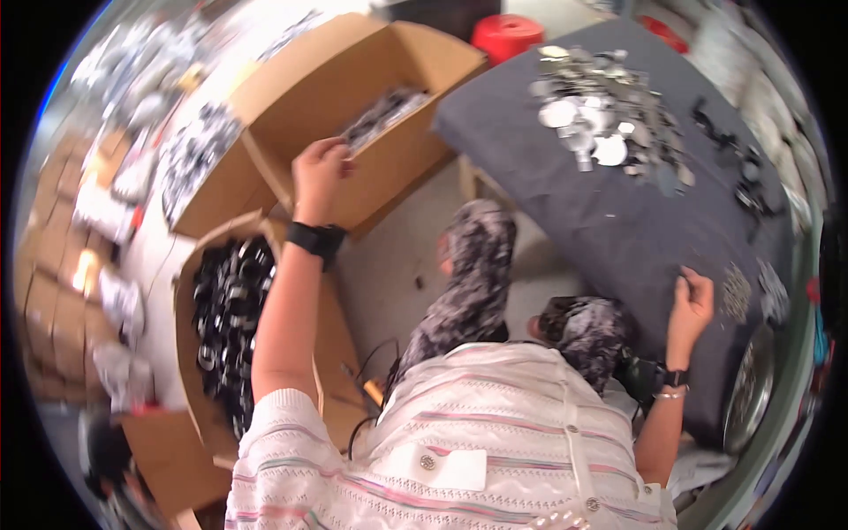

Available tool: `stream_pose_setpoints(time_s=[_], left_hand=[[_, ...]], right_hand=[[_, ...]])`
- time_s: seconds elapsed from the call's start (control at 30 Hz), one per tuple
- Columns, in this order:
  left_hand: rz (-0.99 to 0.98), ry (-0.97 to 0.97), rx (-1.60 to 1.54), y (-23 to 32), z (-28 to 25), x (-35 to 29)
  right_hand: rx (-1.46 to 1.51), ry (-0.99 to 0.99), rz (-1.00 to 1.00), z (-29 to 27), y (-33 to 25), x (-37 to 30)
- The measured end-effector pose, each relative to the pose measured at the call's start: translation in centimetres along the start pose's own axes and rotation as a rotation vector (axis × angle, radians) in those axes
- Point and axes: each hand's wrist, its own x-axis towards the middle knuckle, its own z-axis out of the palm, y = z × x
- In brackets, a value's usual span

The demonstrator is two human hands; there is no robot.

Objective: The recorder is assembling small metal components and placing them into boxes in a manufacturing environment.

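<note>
Cardboard box (389,177) at 11 o'clock, open upward, long axis 8-to-2

Left hand (320,179) curls half-closed over it, any hold indiscernible. Right hand (693,305), at 3 o'clock, nearly pinches, contents unclear, beside small metal pieces (736,293) on the grey table (530,168).

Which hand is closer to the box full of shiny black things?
Left. The left hand is just beyond the box; the right hand is far across, at the grey table.
</note>
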Motion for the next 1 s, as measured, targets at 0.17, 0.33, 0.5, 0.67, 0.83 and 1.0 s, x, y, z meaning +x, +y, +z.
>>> stream_pose_setpoints(time_s=[0.17, 0.33, 0.5, 0.67, 0.83, 1.0], left_hand=[[-0.133, 0.717, 0.318, -10.7, -24.7, -9.5], [-0.482, 0.515, 0.075, -22.8, -32.3, -21.3], [-0.842, 0.598, -0.007, -23.6, -24.5, -18.3], [-0.518, 0.403, 0.855, -25.7, -23.8, -13.6], [-0.443, 0.015, 0.891, -31.8, -27.8, -11.9], [-0.492, -0.043, 0.98, -31.7, -28.1, -11.4]], right_hand=[[0.033, -0.096, 0.019, 0.8, -0.4, 0.8], [-0.079, -0.071, 0.031, 1.0, -1.0, 1.4], [-0.071, -0.013, 0.054, 0.4, -1.0, 2.0], [-0.098, -0.035, 0.011, -1.7, -1.2, 3.1], [-0.126, -0.042, 0.04, -3.0, -1.2, 3.4], [-0.068, -0.062, 0.067, -2.5, -2.3, 4.2]])
